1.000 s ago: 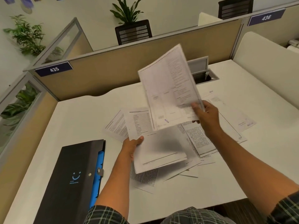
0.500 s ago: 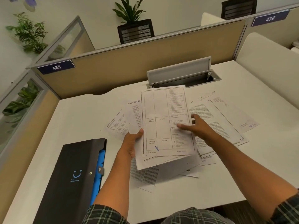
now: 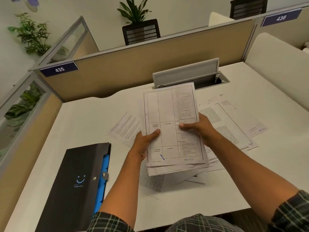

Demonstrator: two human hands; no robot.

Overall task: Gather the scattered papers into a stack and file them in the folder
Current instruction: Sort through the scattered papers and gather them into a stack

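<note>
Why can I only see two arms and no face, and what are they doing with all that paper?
The camera sits on the person's head and looks down, so you see only their arms. The left hand and the right hand both grip a stack of printed white sheets, thumbs on top. More loose printed pages lie spread on the white desk. A closed black folder with a blue smiley face lies on the left, where the papers should go. Behind the desk stands a tan divider wall.

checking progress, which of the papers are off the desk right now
Only the stack with the timetable page on top, gripped by the left hand and right hand; the others lie flat.
</note>
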